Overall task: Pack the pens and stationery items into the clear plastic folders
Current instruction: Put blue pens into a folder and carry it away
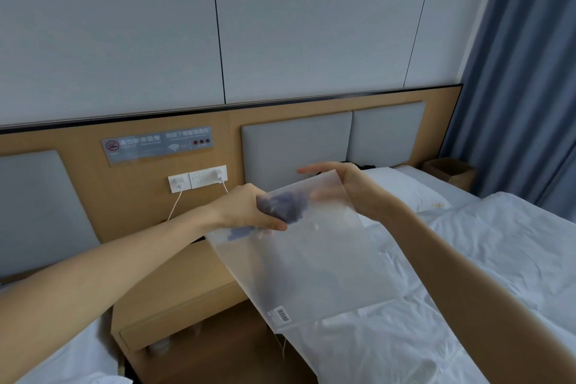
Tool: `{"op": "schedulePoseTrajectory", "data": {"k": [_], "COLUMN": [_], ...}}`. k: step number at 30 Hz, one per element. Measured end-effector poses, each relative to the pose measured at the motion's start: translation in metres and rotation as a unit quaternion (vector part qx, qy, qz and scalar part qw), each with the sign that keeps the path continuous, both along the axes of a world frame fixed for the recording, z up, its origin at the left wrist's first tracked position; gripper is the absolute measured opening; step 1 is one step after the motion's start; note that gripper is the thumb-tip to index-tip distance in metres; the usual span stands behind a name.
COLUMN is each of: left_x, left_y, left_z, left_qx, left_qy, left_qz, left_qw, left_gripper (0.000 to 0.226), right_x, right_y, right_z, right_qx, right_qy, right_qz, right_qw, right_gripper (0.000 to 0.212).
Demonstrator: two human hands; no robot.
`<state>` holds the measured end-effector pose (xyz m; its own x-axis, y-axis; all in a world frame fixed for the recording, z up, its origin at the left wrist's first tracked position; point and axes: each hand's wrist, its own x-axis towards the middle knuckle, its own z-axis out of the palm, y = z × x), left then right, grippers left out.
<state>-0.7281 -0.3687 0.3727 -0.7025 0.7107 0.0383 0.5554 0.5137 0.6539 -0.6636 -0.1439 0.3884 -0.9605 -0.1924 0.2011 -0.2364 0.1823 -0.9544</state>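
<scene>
A frosted clear plastic folder [314, 262] hangs in the air in front of me, over the gap between the nightstand and the bed. A barcode sticker sits at its lower left corner. My right hand [330, 179] grips the folder's top right edge, fingers spread behind the sheet. My left hand [249, 209] is at the folder's upper left edge, closed around a bluish-purple item [285, 206] that shows blurred through the plastic. What that item is I cannot tell. No pens show in view.
A white bed [467, 259] with a pillow [402, 187] lies to the right and below. A wooden nightstand [184, 284] stands under the folder, with wall sockets [199, 178] and cables behind it. A cardboard box [448, 170] sits by the blue curtain [523, 87].
</scene>
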Motion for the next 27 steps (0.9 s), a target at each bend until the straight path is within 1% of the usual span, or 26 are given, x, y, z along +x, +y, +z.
{"op": "schedulePoseTrajectory", "data": {"k": [1, 3, 5, 7, 8, 11, 13, 14, 15, 16, 17, 19, 20, 21, 24, 27], "left_x": [0.000, -0.002, -0.002, -0.002, -0.001, 0.003, 0.003, 0.003, 0.002, 0.002, 0.002, 0.001, 0.000, -0.002, -0.005, -0.005], "left_y": [0.000, 0.001, -0.001, -0.005, -0.008, -0.013, -0.015, -0.016, -0.017, -0.017, -0.018, -0.020, -0.022, -0.023, -0.027, -0.027], "left_z": [0.001, 0.000, 0.000, 0.003, 0.006, 0.012, 0.011, 0.010, 0.008, 0.007, 0.006, 0.005, 0.005, 0.005, 0.007, 0.007], "left_qx": [-0.003, -0.009, -0.021, -0.041, -0.057, -0.104, -0.109, -0.108, -0.106, -0.101, -0.097, -0.087, -0.082, -0.077, -0.068, -0.065], "left_qy": [0.001, -0.001, -0.004, -0.018, -0.030, -0.055, -0.067, -0.074, -0.085, -0.095, -0.103, -0.109, -0.109, -0.109, -0.096, -0.077], "left_qz": [-0.005, -0.016, -0.030, -0.058, -0.075, -0.114, -0.122, -0.123, -0.123, -0.123, -0.121, -0.123, -0.125, -0.126, -0.124, -0.125], "left_qw": [1.000, 1.000, 0.999, 0.997, 0.995, 0.986, 0.984, 0.984, 0.983, 0.983, 0.982, 0.983, 0.983, 0.983, 0.985, 0.987], "left_gripper": [0.032, 0.031, 0.030, 0.028, 0.034, 0.067, 0.085, 0.089, 0.089, 0.083, 0.072, 0.042, 0.030, 0.023, 0.020, 0.033], "right_x": [-0.001, -0.003, -0.001, 0.000, 0.000, 0.000, 0.000, 0.000, -0.001, -0.002, -0.004, -0.007, -0.009, -0.011, -0.017, -0.020], "right_y": [0.001, 0.000, 0.000, 0.002, 0.003, 0.006, 0.008, 0.009, 0.010, 0.011, 0.012, 0.012, 0.011, 0.011, 0.011, 0.010], "right_z": [-0.001, -0.003, -0.003, -0.004, -0.004, -0.007, -0.008, -0.009, -0.010, -0.011, -0.012, -0.017, -0.019, -0.021, -0.026, -0.027], "right_qx": [0.000, -0.009, -0.016, -0.005, -0.003, -0.017, -0.017, -0.017, -0.021, -0.022, -0.019, -0.002, 0.007, 0.013, 0.028, 0.041], "right_qy": [-0.019, -0.028, -0.015, 0.001, 0.003, 0.002, 0.010, 0.012, 0.011, 0.009, 0.011, 0.033, 0.046, 0.056, 0.058, 0.066], "right_qz": [-0.004, -0.014, -0.019, -0.026, -0.029, -0.028, -0.030, -0.030, -0.030, -0.028, -0.024, -0.011, -0.007, -0.007, -0.007, 0.001], "right_qw": [1.000, 0.999, 1.000, 1.000, 1.000, 0.999, 0.999, 0.999, 0.999, 0.999, 0.999, 0.999, 0.999, 0.998, 0.998, 0.997], "right_gripper": [0.031, 0.024, 0.018, 0.020, 0.021, 0.024, 0.020, 0.018, 0.017, 0.016, 0.018, 0.019, 0.018, 0.019, 0.025, 0.025]}}
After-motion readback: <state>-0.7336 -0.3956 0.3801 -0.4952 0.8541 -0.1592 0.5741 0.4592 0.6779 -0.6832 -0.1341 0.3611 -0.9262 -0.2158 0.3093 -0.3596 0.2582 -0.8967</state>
